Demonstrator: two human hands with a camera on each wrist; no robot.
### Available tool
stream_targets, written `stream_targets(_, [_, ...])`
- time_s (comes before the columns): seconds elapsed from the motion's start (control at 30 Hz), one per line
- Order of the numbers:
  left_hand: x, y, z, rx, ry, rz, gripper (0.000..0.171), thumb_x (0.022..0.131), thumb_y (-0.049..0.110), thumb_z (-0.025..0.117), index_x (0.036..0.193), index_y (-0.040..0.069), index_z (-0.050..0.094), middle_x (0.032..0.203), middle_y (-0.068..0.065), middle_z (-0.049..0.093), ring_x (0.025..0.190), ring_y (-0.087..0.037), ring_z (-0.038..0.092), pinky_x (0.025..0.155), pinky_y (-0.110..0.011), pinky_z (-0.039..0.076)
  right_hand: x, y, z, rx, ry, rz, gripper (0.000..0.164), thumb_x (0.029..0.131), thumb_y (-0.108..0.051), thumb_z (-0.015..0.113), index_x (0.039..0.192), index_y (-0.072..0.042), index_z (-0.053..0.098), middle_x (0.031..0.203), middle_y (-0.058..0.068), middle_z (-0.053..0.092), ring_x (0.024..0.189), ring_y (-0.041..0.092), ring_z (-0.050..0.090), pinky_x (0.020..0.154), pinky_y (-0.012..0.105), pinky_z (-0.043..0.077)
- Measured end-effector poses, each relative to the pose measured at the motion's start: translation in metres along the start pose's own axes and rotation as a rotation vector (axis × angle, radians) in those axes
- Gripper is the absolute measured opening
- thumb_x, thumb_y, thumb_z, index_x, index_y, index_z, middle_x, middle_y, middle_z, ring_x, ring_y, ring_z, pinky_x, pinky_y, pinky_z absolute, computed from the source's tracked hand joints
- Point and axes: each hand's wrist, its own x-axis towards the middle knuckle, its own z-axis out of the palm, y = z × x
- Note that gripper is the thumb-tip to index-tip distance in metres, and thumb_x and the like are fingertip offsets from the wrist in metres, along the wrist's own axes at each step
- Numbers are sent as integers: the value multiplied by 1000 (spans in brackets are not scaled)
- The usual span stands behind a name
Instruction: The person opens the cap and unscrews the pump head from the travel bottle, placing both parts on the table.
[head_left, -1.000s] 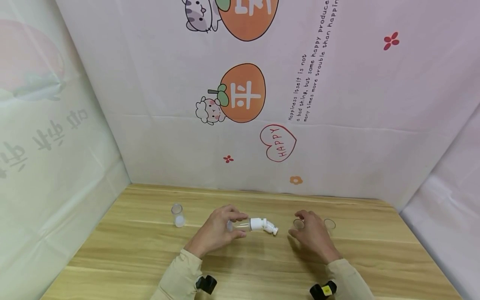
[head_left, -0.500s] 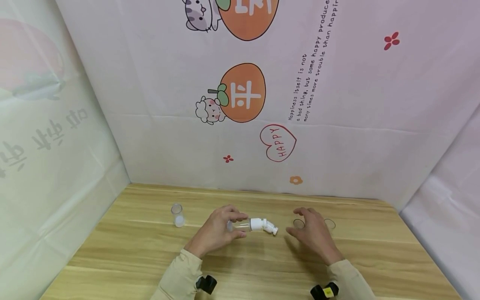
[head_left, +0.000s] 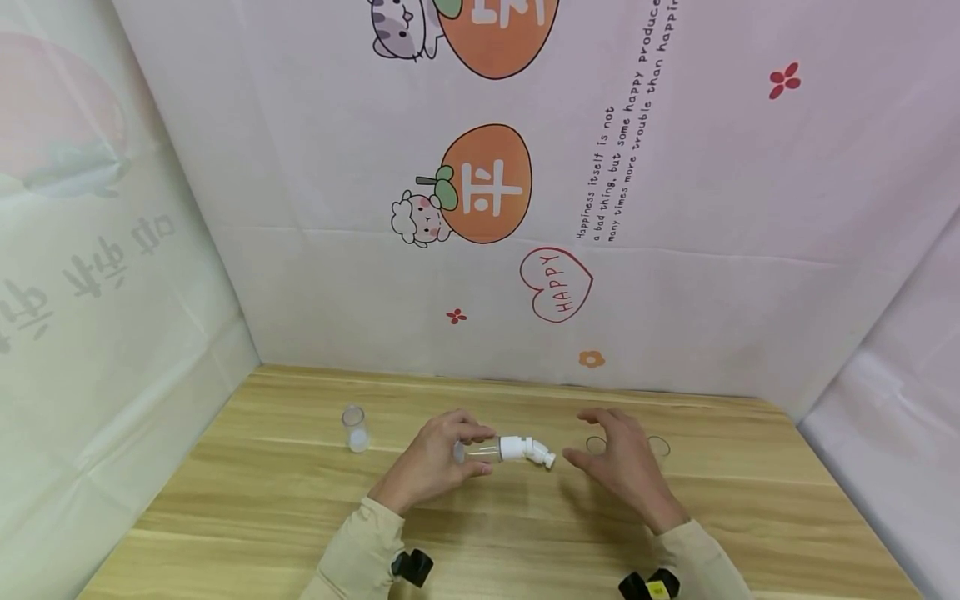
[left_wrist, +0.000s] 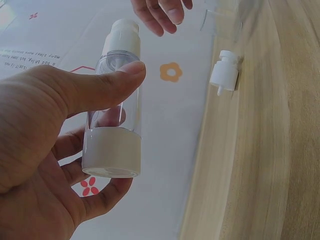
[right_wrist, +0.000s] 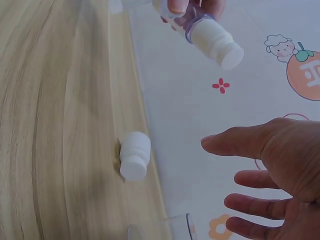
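The head view shows the left hand (head_left: pixel 431 463) gripping a clear pump bottle (head_left: pixel 486 451) between thumb and fingers. At the bottle's three o'clock, the right hand (head_left: pixel 622 462) has its thumb and fingers apart. A clear vial (head_left: pixel 356 428) is at nine. In the left wrist view, a white pump (left_wrist: pixel 225 73) rests on the wooden table (left_wrist: pixel 255 150) at the bottle's two o'clock.

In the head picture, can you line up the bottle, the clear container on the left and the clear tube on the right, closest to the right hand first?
From the right hand:
1. Clear tube: at the right, partly hidden by that hand.
2. Bottle: middle, in the left hand.
3. Clear container: off to the left, past the left hand.
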Motion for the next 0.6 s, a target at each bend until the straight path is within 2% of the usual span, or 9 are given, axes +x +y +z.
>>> stream_targets(0.3, [1,-2,0,-6,-3,7,37,82,17,87,116,7,75,104,-5,68,91,-24,62,80,-31,50,1,-10,-1,34,-13,-19,53,79,-24,88,124,-4,68,123,16,66,118,40,56,93,59,48])
stream_targets(0.6, [1,-4,1,-5,-1,8,36,82,17,86,116,8,76,104,3,68,91,-22,61,80,-34,52,-1,-19,-1,180,-71,-34,54,76,-23,91,122,-5,68,119,11,69,110,29,62,91,49,50])
